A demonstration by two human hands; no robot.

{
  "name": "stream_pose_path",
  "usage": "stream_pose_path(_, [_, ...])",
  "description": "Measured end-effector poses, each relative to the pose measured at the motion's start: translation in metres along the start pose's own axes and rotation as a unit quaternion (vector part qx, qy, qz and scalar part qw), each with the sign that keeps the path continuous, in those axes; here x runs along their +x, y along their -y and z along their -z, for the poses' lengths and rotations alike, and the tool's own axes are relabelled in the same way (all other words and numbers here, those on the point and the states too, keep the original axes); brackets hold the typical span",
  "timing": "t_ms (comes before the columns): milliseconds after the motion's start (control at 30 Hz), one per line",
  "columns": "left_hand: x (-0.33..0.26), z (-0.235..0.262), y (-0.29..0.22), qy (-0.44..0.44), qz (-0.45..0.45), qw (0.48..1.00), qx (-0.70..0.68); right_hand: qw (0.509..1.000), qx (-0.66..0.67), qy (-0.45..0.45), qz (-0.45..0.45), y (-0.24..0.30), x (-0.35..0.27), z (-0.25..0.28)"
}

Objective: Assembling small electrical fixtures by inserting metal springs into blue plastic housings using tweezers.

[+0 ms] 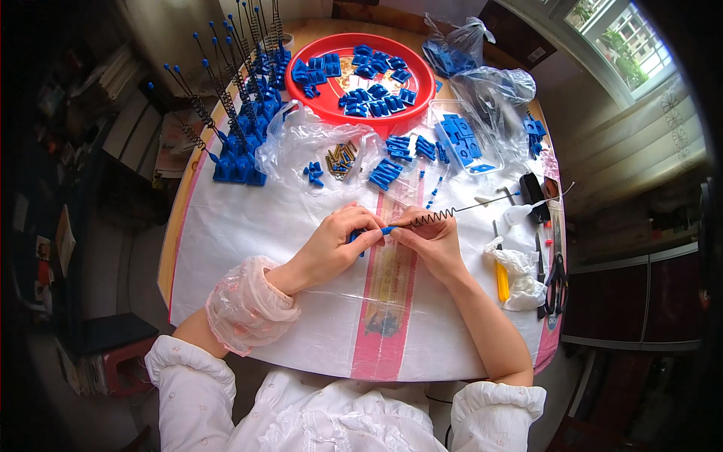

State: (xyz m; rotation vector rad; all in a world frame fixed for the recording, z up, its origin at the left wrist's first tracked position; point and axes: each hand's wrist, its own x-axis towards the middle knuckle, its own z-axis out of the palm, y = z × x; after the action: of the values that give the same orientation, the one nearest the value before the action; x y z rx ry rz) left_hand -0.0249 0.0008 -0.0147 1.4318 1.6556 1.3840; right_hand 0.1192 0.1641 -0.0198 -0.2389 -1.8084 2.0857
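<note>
While your left hand (343,239) is pinching the small blue piece (385,230) and your right hand (431,237) is gripping the spring rod (452,212), keep both aligned, pushing straight.

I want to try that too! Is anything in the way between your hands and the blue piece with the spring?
Nothing visible. Both the left hand and right hand already pinch the blue piece; the spring sticks out rightwards over the table.
</note>
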Motion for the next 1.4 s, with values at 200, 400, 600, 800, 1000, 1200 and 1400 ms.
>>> stream_pose_path(200, [-0.002, -0.008, -0.005, -0.093, -0.037, 0.994, 0.052, 0.999, -0.035, -0.001, -0.003, 0.001, 0.000, -0.001])
stream_pose_path(400, [-0.005, -0.012, -0.007, -0.122, -0.055, 0.988, 0.083, 0.999, -0.051, 0.017, 0.007, -0.001, 0.000, 0.002])
stream_pose_path(600, [-0.006, -0.014, -0.007, -0.126, -0.054, 0.989, 0.056, 0.999, -0.044, 0.020, 0.005, -0.001, 0.000, 0.002])
stream_pose_path(800, [-0.006, -0.014, -0.008, -0.120, -0.063, 0.989, 0.060, 0.999, -0.033, 0.032, 0.008, -0.005, 0.000, 0.006])
stream_pose_path(1000, [-0.006, -0.013, -0.008, -0.116, -0.062, 0.990, 0.055, 0.999, -0.033, 0.037, 0.010, -0.004, 0.000, 0.005])
stream_pose_path(1200, [-0.007, -0.014, -0.009, -0.109, -0.051, 0.991, 0.054, 0.999, -0.021, 0.035, -0.013, -0.001, -0.001, 0.004])
stream_pose_path(1400, [-0.007, -0.014, -0.009, -0.104, -0.053, 0.991, 0.057, 0.999, -0.022, 0.042, -0.008, 0.001, -0.001, 0.003])
